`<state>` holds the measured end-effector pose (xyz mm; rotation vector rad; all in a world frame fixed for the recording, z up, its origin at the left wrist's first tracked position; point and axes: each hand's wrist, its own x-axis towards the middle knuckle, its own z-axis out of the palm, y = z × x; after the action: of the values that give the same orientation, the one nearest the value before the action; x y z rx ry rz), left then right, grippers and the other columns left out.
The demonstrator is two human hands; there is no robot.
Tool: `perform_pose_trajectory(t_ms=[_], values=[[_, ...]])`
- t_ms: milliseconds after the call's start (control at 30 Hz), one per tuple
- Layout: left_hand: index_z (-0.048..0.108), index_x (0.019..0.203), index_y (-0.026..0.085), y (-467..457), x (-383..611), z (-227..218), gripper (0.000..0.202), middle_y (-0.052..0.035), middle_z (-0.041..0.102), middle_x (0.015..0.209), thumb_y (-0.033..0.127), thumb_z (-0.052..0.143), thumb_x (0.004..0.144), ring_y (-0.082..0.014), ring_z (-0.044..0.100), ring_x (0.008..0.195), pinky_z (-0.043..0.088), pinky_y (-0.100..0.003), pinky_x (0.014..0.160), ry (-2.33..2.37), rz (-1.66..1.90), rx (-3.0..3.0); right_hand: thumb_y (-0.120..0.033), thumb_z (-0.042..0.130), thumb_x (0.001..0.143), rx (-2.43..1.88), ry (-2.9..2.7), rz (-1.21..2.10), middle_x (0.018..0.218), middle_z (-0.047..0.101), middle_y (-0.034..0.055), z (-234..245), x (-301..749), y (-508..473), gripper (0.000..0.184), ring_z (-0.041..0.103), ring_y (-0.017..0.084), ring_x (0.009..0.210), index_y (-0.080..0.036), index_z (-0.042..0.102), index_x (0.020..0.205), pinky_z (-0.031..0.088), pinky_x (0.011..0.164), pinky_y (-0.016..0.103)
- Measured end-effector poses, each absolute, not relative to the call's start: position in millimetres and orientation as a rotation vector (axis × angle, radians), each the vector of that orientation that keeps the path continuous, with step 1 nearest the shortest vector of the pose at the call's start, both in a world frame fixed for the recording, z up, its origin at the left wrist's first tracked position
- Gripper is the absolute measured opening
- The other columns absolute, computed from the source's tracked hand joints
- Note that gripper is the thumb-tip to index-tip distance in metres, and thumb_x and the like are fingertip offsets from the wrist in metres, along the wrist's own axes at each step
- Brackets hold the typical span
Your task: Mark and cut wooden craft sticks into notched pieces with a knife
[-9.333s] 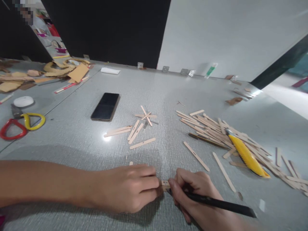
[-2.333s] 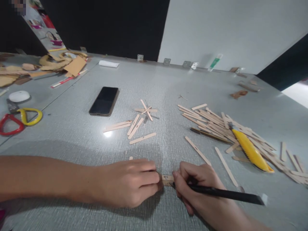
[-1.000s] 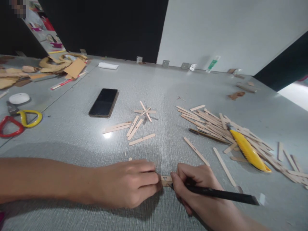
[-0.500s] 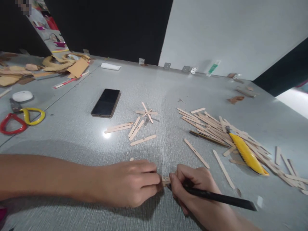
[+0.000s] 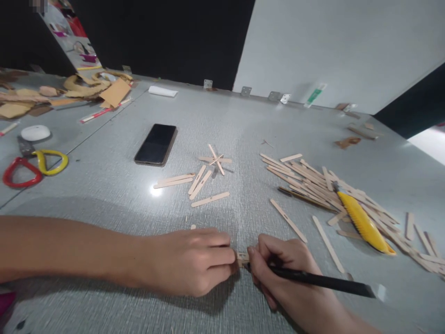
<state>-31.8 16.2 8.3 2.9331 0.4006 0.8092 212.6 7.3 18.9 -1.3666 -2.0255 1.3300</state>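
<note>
My left hand (image 5: 189,262) lies flat on the grey table (image 5: 104,185) and pins a wooden craft stick (image 5: 242,258), of which only a short marked bit shows between my hands. My right hand (image 5: 283,269) grips a black pencil (image 5: 320,281), its tip on that bit of stick. Both hands are at the near edge of the table, almost touching.
A heap of craft sticks (image 5: 313,183) with a yellow utility knife (image 5: 363,221) lies to the right. Loose sticks (image 5: 200,181) lie in the middle, a black phone (image 5: 156,144) behind them. Red and yellow scissors (image 5: 33,164) and cardboard scraps (image 5: 86,90) are at the left.
Both hands stay in place on the stick. The pencil tip has shifted only slightly; the view has moved a little.
</note>
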Motion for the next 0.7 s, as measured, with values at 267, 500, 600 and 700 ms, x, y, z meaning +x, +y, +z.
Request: perform_pose_trajectory(t_ms=[267,500,600,700], values=[[0.078,0.088,0.004,16.7,-32.8,9.9,0.029,-0.0107,0.072,0.086,0.003,0.052,0.1,-0.0215,0.061,0.076,0.056,-0.033,0.067,0.399,0.812,2.953,-0.036,0.052,0.107,-1.337,-2.07,1.259,0.041,0.045,-0.0094,19.6,211.4,9.5,0.046,0.044,0.007,0.034,-0.025,0.041,0.064,0.035,0.039,0.019],[0.078,0.087,0.004,17.3,-31.7,8.7,0.031,-0.0107,0.072,0.083,0.003,0.051,0.101,-0.0215,0.061,0.076,0.057,-0.033,0.067,0.397,0.836,2.935,-0.037,0.051,0.107,-1.346,-2.05,1.279,0.042,0.045,-0.0089,16.6,211.1,7.8,0.046,0.044,0.007,0.034,-0.025,0.041,0.064,0.034,0.039,0.019],[0.078,0.088,0.004,16.7,-31.6,7.7,0.031,-0.0106,0.072,0.083,0.003,0.05,0.101,-0.0214,0.061,0.077,0.057,-0.033,0.068,0.397,0.835,2.939,-0.036,0.053,0.106,-1.346,-2.042,1.302,0.043,0.044,-0.0092,15.6,211.0,7.7,0.046,0.042,0.006,0.035,-0.024,0.041,0.064,0.031,0.038,0.019],[0.078,0.089,0.004,16.4,-31.8,8.1,0.03,-0.0106,0.072,0.085,0.003,0.051,0.102,-0.021,0.061,0.077,0.057,-0.032,0.068,0.394,0.827,2.946,-0.035,0.054,0.105,-1.352,-2.032,1.312,0.043,0.043,-0.0093,15.9,210.6,8.2,0.046,0.041,0.006,0.035,-0.024,0.04,0.064,0.028,0.037,0.019]])
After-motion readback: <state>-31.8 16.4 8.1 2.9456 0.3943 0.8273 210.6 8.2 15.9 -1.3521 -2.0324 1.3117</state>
